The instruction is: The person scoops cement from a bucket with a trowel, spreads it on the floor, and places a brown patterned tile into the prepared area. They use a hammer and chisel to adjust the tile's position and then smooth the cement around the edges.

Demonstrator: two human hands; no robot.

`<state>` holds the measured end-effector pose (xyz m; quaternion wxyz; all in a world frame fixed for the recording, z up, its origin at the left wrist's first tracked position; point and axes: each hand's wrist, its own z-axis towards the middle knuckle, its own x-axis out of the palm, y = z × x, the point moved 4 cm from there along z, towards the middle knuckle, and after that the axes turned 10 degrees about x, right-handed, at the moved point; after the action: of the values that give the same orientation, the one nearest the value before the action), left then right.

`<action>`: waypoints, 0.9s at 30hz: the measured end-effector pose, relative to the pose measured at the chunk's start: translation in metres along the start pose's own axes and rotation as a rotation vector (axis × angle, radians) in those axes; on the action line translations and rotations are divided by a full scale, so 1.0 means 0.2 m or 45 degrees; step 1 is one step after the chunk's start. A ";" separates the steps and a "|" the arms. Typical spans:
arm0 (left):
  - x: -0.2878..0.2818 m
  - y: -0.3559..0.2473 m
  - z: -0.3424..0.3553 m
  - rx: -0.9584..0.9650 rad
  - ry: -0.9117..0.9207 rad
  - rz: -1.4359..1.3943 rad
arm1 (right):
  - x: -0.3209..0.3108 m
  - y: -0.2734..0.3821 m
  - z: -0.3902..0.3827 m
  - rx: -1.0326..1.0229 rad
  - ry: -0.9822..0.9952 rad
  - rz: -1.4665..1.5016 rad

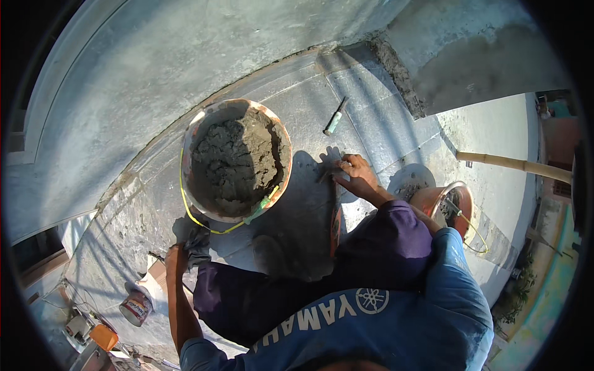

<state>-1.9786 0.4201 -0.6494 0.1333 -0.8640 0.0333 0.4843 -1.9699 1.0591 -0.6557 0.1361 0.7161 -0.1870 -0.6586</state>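
Observation:
A large bucket point(192, 130) with a yellow cord handle stands in front of me, filled with wet grey mortar point(232, 154). To its lower left, my left hand point(177, 256) is closed on a crumpled dark grey cloth point(198, 243). My right hand point(359, 178) is right of the bucket, fingers apart and holding nothing that I can see. Just below it a narrow orange-red strip-like tool point(336, 224) lies beside my knee; whether the hand touches it, I cannot tell. Farther off, a green-handled pointed tool point(336, 117) rests on the tiles.
A second, smaller reddish bucket point(427, 199) with a cord handle stands behind my right arm. A bamboo pole point(513, 162) juts in at the right. Left of me are a small paint tin point(135, 308) and several scattered items. A grey wall point(204, 43) rises ahead.

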 end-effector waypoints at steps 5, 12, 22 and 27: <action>-1.16 -0.18 -0.50 -0.233 -0.047 -0.369 | -0.51 0.07 -0.07 0.265 -0.237 0.316; -1.84 -1.39 -0.26 0.322 -0.651 -0.185 | -0.89 0.46 0.25 -0.219 -0.191 1.364; -1.48 -2.90 0.97 1.159 -0.259 0.403 | -0.69 -0.26 0.60 0.558 -0.634 1.396; -2.06 -2.54 1.16 1.190 -1.616 1.294 | -0.66 -0.74 1.04 0.764 -0.461 0.494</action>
<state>-2.2942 0.9405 -0.3154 0.2326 -0.1791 0.5189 0.8029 -2.1724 1.2617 -0.6232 0.0074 0.5477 -0.5238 -0.6523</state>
